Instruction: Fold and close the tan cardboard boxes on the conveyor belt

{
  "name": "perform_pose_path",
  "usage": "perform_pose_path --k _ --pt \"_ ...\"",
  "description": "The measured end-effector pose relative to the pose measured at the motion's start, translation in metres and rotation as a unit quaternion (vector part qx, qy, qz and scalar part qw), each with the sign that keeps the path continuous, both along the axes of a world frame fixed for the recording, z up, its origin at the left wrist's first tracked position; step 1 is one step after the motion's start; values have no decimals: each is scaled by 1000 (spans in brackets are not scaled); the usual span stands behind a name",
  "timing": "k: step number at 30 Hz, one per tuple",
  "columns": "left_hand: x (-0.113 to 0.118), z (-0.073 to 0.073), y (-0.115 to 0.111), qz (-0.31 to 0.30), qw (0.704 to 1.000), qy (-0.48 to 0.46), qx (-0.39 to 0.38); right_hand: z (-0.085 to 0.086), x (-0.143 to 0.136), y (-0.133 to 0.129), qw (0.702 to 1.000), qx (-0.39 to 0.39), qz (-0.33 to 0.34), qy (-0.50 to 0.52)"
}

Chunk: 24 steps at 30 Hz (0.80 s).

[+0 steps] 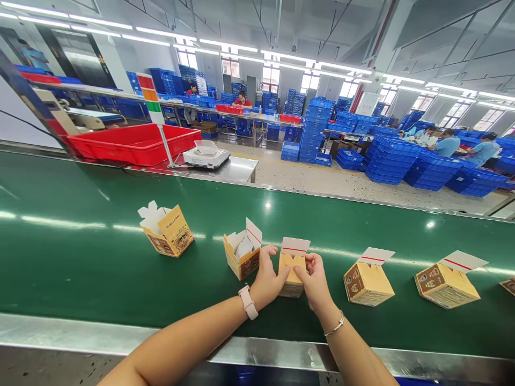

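A small yellow cardboard box [292, 276] stands on the green conveyor belt [161, 292] between my two hands. My left hand [267, 276] is at its left side, with the thumb pressing on the folded top. From the right side my right hand [316, 279] grips it, its thumb also on top. The box's white flap [295, 246] with a red strip sticks up at the back. Just left of my left hand is an open box [241, 257] with something pale inside. Farther left sits another open box [173, 233], its white flaps raised.
Right of my hands stand two boxes [369, 284] [448, 287] with folded tops and raised striped flaps; another is cut off at the right edge. Beyond the belt are a red bin [137, 147], a white scale [207, 155], a signal light [151, 99] and stacked blue crates [316, 128]. Several people work farther back.
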<state>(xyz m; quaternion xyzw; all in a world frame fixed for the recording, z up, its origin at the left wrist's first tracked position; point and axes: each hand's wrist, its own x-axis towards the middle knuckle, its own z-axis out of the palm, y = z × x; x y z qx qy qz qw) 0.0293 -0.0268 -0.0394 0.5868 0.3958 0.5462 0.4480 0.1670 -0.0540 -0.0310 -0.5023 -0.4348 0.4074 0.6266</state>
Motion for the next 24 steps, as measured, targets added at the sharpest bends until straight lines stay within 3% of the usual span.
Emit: perform_pose_path --k 2,4,6,9,11,12,14,15,17,18,19,21,22,24 --pt "4 8 1 -94 985 -49 -137 6 4 0 996 -65 19 60" --pt "11 20 6 -192 944 -79 -256 12 9 0 990 -110 41 79" --pt "20 31 11 -218 916 -82 -327 15 14 0 987 -134 48 73" --pt "31 40 12 -210 910 -56 -352 15 21 2 992 -123 23 15" --pt "29 41 3 -212 934 -24 -286 13 27 -1 994 -97 -43 -41" --pt "23 39 -6 -210 954 4 -213 14 29 -5 990 -60 -100 -82" --pt "3 35 -27 -196 978 71 7 18 29 -20 956 93 -209 -183" --pt "-10 33 -37 -179 970 101 132 21 26 -29 922 196 -228 -243" --pt "-38 28 -48 -107 931 113 332 28 14 -48 843 368 -156 -359" --pt "-49 25 -47 -40 918 100 380 30 6 -55 822 399 -80 -399" --pt "-59 22 -41 26 916 90 389 30 -4 -59 813 394 -10 -429" --pt "-70 15 -16 109 940 86 311 25 -21 -54 820 329 56 -465" --pt "-72 12 0 94 960 95 247 20 -28 -47 827 291 51 -479" --pt "-72 4 30 -10 981 102 163 8 -35 -26 831 236 19 -503"
